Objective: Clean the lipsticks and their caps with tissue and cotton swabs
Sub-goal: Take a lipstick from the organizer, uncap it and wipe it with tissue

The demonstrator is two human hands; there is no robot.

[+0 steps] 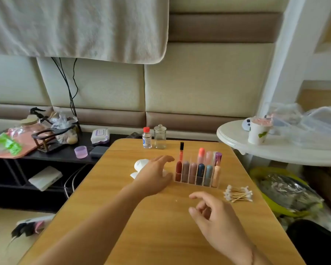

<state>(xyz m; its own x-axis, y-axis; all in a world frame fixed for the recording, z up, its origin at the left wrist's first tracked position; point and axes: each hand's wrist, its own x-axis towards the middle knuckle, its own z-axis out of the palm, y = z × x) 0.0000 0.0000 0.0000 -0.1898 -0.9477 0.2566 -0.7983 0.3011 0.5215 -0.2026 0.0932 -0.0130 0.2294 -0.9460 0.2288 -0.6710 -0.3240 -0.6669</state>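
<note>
Two bare hands over a wooden table [122,217], lipsticks racked in a clear organizer [197,175].

The left hand [153,176] reaches just left of the organizer, fingers spread and holding nothing; white tissue [140,165] lies partly hidden behind it, perhaps touching. The right hand [216,220] hovers nearer than the organizer, fingers loosely curled and empty. Cotton swabs [238,194] lie heaped just right of the organizer.

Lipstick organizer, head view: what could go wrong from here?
1. The left hand reaches beside the clear organizer; a bump could tip the upright lipsticks, especially the tall gloss tube.
2. The cotton swabs lie loose near the table's right edge and the right hand; a sweep could knock them off.
</note>
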